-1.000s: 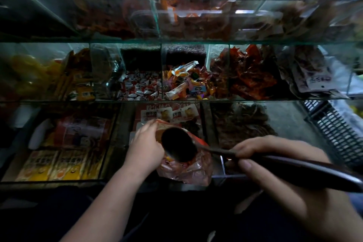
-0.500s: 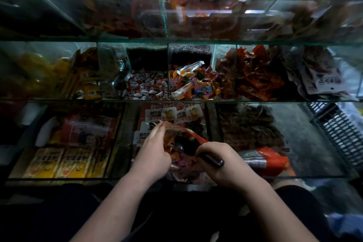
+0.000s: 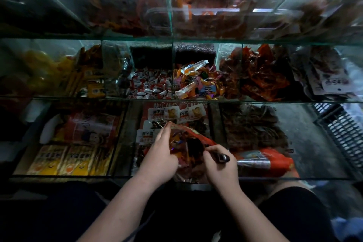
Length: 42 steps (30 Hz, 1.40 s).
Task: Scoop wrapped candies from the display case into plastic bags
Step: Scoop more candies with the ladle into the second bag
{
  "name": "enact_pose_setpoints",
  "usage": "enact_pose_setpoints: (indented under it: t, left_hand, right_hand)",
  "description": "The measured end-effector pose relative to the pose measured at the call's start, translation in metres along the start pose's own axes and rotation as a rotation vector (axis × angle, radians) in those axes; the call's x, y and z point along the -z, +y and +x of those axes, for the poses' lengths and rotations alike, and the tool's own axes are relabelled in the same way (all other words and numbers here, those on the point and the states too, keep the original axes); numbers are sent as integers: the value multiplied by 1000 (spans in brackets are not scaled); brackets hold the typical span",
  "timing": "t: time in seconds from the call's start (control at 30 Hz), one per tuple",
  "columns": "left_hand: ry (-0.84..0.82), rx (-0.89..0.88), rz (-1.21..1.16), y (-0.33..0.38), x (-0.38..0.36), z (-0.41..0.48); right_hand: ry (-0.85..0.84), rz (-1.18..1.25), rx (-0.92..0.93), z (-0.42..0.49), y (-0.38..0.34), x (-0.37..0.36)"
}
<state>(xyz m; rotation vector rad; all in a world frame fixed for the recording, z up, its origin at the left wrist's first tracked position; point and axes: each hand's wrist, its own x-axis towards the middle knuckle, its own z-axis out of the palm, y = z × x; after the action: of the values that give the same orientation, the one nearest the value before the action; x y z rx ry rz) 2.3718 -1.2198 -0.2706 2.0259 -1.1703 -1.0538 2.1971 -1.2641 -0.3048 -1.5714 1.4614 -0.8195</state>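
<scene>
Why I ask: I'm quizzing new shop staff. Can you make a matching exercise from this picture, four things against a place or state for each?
Things
1. left hand
2. right hand
3. red-and-white candies
4. black crate

Places or states
A. at the far right of the view
B. grips the scoop by its handle
C. middle shelf, just left of the multicoloured candies
D. holds the bag by its open mouth

Pairs: 1-D, 2-B, 3-C, 4-A

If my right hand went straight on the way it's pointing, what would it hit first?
Probably the red rim of the plastic bag: the right hand, gripping the scoop, points forward-left into its mouth, which the left hand holds. Depth is unclear.
</scene>
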Motion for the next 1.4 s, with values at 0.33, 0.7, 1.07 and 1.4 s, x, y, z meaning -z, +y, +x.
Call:
enact_pose_setpoints:
  t: [0.33, 0.7, 1.07, 1.4]
  left_hand:
    - [-56, 13, -103, -9, 6, 1]
    - [441, -371, 247, 10, 2, -26]
    - [72, -133, 499, 25, -31, -16]
    - [220, -285, 462, 23, -33, -1]
  right_hand:
    - [102, 591, -395, 8, 10, 4]
    - [66, 525, -295, 5, 1, 38]
    - [105, 596, -253, -11, -42, 100]
    - [10, 776, -158, -28, -75, 125]
